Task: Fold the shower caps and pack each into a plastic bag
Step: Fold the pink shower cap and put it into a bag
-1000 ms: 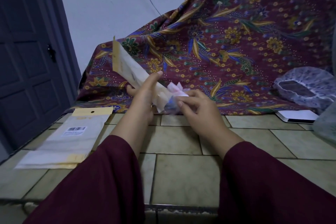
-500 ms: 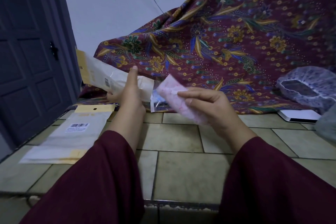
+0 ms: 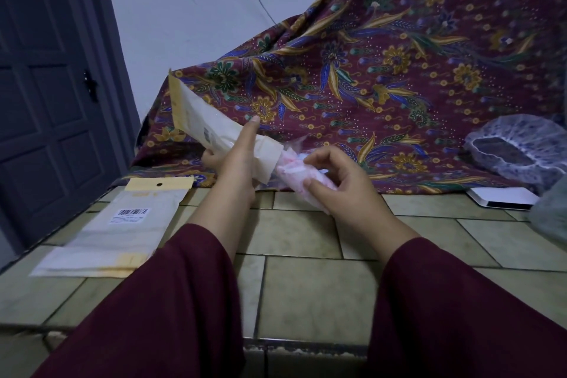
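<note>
Left hand point(image 3: 236, 159) grips plastic bag point(image 3: 199, 120); right hand point(image 3: 334, 181) pinches folded cap point(image 3: 294, 172); label unreadable.

Pink shower cap point(image 3: 294, 173) blurred; its tip perhaps inside bag point(image 3: 214, 129).

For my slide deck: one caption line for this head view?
Left hand holds a plastic bag open while right hand feeds in a folded pink shower cap.

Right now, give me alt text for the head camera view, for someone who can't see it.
A person's left hand holds a plastic bag up while the right hand brings a folded pink shower cap to its open end. More flat bags lie on the tiled floor at left; a blue-patterned shower cap sits at right, before a batik cloth.
</note>
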